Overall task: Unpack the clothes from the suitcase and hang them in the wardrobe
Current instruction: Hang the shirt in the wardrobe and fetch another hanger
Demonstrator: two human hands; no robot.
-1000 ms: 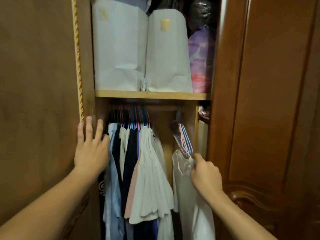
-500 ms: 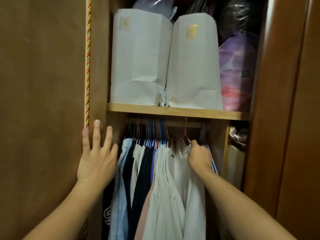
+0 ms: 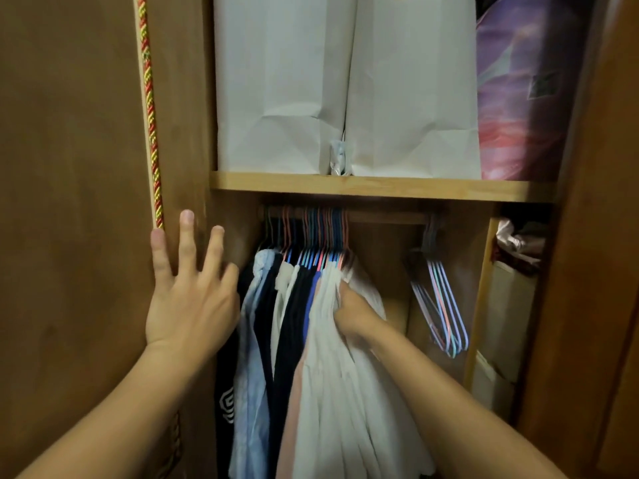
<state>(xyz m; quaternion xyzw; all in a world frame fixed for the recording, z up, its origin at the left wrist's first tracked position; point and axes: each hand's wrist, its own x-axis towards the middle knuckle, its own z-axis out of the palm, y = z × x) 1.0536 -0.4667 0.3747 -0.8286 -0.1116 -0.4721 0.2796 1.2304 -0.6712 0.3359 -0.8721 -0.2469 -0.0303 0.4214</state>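
My right hand [image 3: 349, 314] has come in from the empty hangers [image 3: 441, 305], where it was a second ago, and is now buried among the hanging clothes [image 3: 311, 340], fingers curled into the white garment [image 3: 359, 392] I just brought over. A second ago that garment dangled by the empty hangers; now it hangs tight against the packed row, its hanger top lost among the coloured hooks on the rail [image 3: 383, 217] just above my knuckles. I judge it is on the rail, though I cannot actually see its hook seated there. The empty hangers are now well off to the right of that hand, swinging free of it. My left hand [image 3: 186, 292] has hardly shifted: it lies flat and spread against the wardrobe door [image 3: 69, 202], fingers straight, its little-finger side just beside the blue shirt [image 3: 254, 323] at the left end of the row. Above both hands the shelf [image 3: 373, 186] carries two white paper bags [image 3: 283, 81] and a purple bundle [image 3: 518, 91]. So this piece looks all but hung; what I reckon remains is to let go, check that it sits level, and go back for the next garment. The suitcase is nowhere in view, so I cannot tell how much is left to unpack.
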